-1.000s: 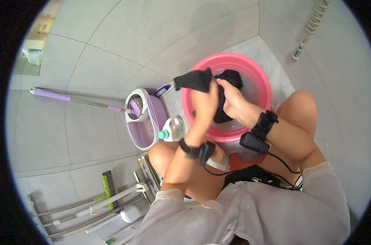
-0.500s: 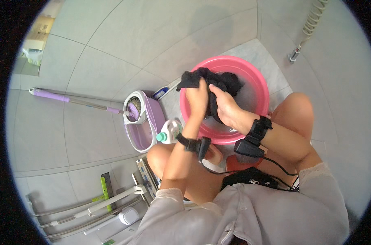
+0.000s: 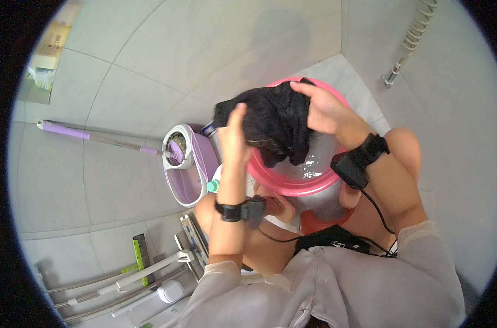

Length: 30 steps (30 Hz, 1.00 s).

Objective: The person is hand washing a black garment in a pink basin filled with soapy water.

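Between my hands a wet black cloth garment [image 3: 273, 123] is spread out above a pink basin [image 3: 292, 188]. My left hand [image 3: 236, 134] grips its left side, thumb on top. At its upper right edge my right hand [image 3: 325, 109] pinches the fabric, thumb lying over it. The lower folds hang down over the basin's near left part. Cloudy, sudsy water [image 3: 313, 161] shows in the basin to the right of and below the cloth. What kind of garment it is I cannot tell.
A purple mop bucket [image 3: 204, 158] with a mop [image 3: 68, 130] leaning in it stands left. Beside it is a white bottle with a green cap [image 3: 212, 186]. A squeegee [image 3: 141, 259] and rods lie lower left. A coiled hose [image 3: 418, 27] hangs upper right. My knees flank the basin.
My hands have moved apart, the left one leftward and the right one to the right and up. The bunched black garment is now stretched wide between them and lifted over the basin.
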Motion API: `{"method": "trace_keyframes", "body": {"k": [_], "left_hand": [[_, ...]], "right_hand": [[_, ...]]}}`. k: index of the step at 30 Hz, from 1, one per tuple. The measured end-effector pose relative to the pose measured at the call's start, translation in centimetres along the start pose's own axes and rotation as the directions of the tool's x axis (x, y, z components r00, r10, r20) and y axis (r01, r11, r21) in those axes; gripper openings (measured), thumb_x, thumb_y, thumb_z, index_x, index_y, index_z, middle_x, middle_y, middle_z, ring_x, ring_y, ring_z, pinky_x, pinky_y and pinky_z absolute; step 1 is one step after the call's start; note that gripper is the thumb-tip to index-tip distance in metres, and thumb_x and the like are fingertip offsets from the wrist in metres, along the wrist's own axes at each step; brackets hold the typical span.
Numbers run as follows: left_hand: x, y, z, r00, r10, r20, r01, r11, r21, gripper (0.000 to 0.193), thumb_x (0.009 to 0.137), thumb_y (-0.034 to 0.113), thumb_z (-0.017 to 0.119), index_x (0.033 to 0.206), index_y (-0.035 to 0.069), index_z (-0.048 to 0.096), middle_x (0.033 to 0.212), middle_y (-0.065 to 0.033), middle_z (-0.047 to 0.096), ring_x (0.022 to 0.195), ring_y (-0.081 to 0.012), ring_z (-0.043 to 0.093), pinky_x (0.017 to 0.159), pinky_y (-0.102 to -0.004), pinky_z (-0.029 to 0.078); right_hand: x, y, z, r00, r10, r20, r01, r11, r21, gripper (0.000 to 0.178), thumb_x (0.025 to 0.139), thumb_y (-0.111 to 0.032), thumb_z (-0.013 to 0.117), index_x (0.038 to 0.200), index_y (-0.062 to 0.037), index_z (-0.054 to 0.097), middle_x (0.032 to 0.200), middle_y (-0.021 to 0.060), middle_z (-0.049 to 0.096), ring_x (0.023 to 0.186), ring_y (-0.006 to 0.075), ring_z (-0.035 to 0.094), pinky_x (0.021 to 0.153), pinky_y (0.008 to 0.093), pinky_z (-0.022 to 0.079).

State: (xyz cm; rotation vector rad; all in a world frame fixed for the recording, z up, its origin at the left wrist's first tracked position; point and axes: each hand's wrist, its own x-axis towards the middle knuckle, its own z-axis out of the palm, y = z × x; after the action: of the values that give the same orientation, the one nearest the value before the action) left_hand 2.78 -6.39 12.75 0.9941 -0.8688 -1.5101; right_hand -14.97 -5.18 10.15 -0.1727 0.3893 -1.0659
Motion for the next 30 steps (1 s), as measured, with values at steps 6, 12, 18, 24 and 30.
{"method": "trace_keyframes", "body": {"k": [6,12,18,24,30], "left_hand": [[1.2,4.9,-3.7,0.996,-0.063,-0.057,0.059,0.996,-0.074,0.017,0.08,0.013,0.055,0.091,0.0,0.054,0.087,-0.0117,0.059,0.077,-0.0234,0.059,0.07,-0.0328,0.05],[1.5,4.6,-5.9,0.996,-0.078,-0.048,0.069,0.984,-0.163,0.016,0.081,0.013,0.055,0.09,0.0,0.053,0.087,-0.0125,0.059,0.076,-0.023,0.06,0.066,-0.0339,0.052],[0.8,5.0,-5.7,0.994,-0.107,-0.026,0.104,0.99,-0.092,0.015,0.081,0.011,0.054,0.089,-0.002,0.052,0.085,-0.0131,0.059,0.074,-0.0236,0.06,0.065,-0.0339,0.052],[0.8,3.3,-5.2,0.97,-0.216,0.111,0.238,0.935,-0.263,0.027,0.082,0.021,0.051,0.096,-0.002,0.054,0.093,-0.0143,0.059,0.082,-0.0244,0.059,0.074,-0.0358,0.049],[0.4,1.4,-3.3,0.946,-0.229,0.23,0.282,0.931,-0.231,0.021,0.08,0.012,0.051,0.095,-0.002,0.053,0.091,-0.0135,0.059,0.082,-0.0221,0.059,0.071,-0.032,0.05]], "right_hand": [[-4.3,-5.0,1.3,0.983,-0.035,0.182,0.065,0.984,-0.165,0.034,0.088,-0.023,0.039,0.103,0.005,0.052,0.101,0.0116,0.058,0.092,0.0197,0.056,0.084,0.0308,0.043],[-5.2,-6.2,0.8,0.984,-0.114,0.133,0.152,0.936,-0.317,0.037,0.09,-0.026,0.034,0.102,0.0043,0.051,0.095,0.0133,0.058,0.087,0.0212,0.056,0.081,0.0327,0.043],[-5.0,-6.5,-0.4,0.986,-0.139,0.088,0.161,0.923,-0.35,0.039,0.091,-0.03,0.031,0.101,0.0021,0.05,0.094,0.0115,0.058,0.086,0.021,0.056,0.08,0.033,0.044],[-3.0,-3.6,-0.7,0.962,-0.264,0.063,0.271,0.945,-0.183,0.045,0.091,-0.037,0.03,0.117,-0.0035,0.042,0.109,0.014,0.052,0.099,0.0224,0.053,0.085,0.0347,0.043],[-0.2,2.0,0.7,0.998,-0.001,0.065,0.011,0.989,-0.148,0.042,0.09,-0.034,0.033,0.119,-0.0045,0.04,0.109,0.0124,0.053,0.101,0.0221,0.052,0.087,0.0348,0.042]]}}
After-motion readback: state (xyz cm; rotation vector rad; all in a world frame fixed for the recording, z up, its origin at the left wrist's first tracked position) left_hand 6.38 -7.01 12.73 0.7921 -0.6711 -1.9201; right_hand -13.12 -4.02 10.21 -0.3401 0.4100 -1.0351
